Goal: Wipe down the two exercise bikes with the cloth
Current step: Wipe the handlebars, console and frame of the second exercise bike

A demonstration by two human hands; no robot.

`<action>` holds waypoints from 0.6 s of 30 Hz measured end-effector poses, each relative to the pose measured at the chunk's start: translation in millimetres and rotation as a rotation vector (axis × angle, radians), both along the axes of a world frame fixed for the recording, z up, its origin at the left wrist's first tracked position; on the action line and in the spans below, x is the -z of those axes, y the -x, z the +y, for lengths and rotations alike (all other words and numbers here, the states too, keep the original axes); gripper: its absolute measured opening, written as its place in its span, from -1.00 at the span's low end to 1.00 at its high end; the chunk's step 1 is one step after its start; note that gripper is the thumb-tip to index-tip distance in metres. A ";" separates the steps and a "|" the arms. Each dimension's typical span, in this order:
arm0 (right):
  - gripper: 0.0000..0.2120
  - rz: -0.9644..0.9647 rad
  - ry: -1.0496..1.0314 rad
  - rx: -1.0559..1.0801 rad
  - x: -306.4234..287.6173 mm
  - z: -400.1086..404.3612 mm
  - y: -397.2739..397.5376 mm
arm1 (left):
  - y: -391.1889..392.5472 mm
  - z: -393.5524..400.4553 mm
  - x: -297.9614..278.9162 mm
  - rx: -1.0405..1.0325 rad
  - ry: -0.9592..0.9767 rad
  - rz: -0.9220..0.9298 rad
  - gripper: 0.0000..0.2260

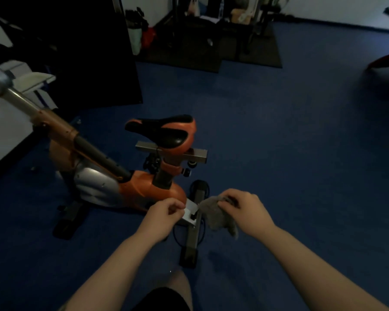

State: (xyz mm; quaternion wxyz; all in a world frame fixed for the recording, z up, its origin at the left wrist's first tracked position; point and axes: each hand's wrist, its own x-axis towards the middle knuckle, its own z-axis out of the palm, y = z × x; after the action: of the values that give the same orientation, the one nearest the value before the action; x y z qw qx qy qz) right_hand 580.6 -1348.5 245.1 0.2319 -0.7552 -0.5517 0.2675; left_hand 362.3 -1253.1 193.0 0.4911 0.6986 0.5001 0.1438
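Note:
An orange and silver exercise bike (144,189) stands on the blue floor left of centre, its black and orange saddle (164,133) facing me. My right hand (243,209) grips a crumpled grey cloth (218,216) above the bike's rear floor bar (193,223). My left hand (164,216) hovers beside the bike's orange body with its fingers curled and nothing visible in them. Only this one bike is plainly in view.
A black mat (211,50) with dark gym gear lies at the back. A tall black panel (88,52) stands behind the bike, with a white step stool (32,81) at the left. A red and white object (386,66) sits at the right edge. My leg (175,288) shows below.

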 end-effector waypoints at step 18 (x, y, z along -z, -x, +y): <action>-0.94 0.137 -0.046 0.107 5.8 88.7 -156.8 | -149.2 92.9 0.7 0.039 -0.035 -0.022 -0.81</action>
State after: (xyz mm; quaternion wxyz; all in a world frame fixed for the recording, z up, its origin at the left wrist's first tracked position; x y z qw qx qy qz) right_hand 737.5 -1259.8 239.3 0.3005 -0.7579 -0.4994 0.2930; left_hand 511.5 -1160.2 192.3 0.4870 0.7151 0.4783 0.1507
